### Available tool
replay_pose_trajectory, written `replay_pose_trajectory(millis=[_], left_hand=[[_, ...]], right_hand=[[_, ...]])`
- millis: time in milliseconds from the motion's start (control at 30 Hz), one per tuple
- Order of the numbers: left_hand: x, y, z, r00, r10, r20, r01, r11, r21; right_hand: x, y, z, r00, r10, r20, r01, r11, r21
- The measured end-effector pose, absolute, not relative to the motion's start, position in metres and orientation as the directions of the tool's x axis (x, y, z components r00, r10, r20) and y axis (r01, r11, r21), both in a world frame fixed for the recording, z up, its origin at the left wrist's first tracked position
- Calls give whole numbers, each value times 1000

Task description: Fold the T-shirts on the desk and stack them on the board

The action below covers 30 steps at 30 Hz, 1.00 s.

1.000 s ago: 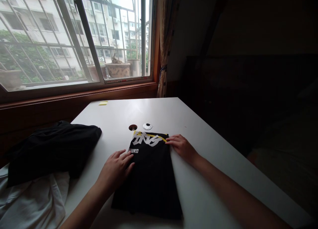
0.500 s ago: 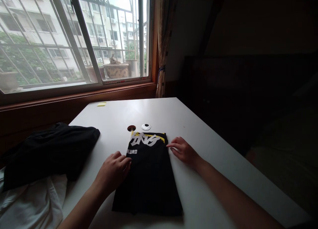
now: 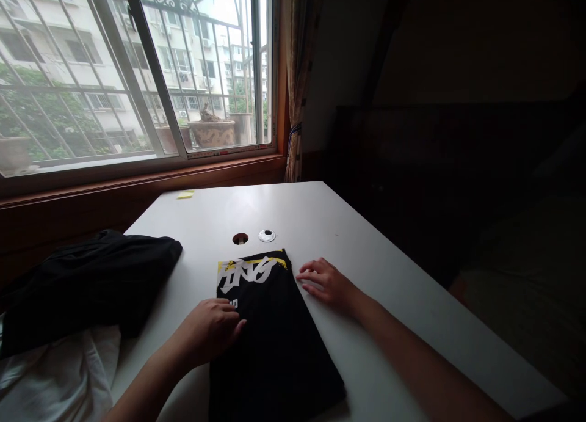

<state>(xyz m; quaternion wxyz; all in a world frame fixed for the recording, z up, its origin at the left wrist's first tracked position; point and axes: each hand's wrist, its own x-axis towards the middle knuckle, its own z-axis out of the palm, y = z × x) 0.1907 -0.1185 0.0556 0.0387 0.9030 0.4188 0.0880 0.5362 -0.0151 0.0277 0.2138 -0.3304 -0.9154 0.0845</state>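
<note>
A folded black garment (image 3: 274, 342) with white lettering and a yellow stripe at its far end lies flat on the white table, turned slightly. My left hand (image 3: 213, 327) rests on its left edge, covering part of the smaller lettering; the thumb is apart from the curled fingers and nothing shows in its grip. Just off the garment's far right edge, my right hand (image 3: 327, 284) hovers low or rests over the table, fingers spread and holding nothing.
A black cloth heap (image 3: 91, 281) lies at the left over a white cloth (image 3: 68, 373). Beyond the garment are a round table hole (image 3: 240, 239) and a white ring-shaped cover (image 3: 267, 236). A yellow note (image 3: 185, 195) is near the table's (image 3: 293, 211) far left corner.
The garment has turned, its far end shifting left and toward me. My left hand has moved slightly nearer with it, and my right hand has come off its edge.
</note>
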Motion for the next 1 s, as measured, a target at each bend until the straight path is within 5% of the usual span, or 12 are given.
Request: replay_pose_trajectory(millis=[233, 400, 733, 1000], left_hand=[[185, -113, 48, 532, 793, 298, 773, -598, 210], [167, -88, 27, 466, 795, 388, 830, -545, 119], [154, -81, -6, 279, 942, 187, 957, -289, 31], [163, -84, 5, 174, 984, 31, 985, -173, -27]], right_hand=[[535, -16, 25, -676, 643, 361, 570, 766, -298], [519, -14, 31, -670, 624, 402, 542, 781, -311], [411, -20, 37, -788, 526, 321, 469, 850, -240], [406, -1, 17, -731, 672, 122, 615, 725, -310]])
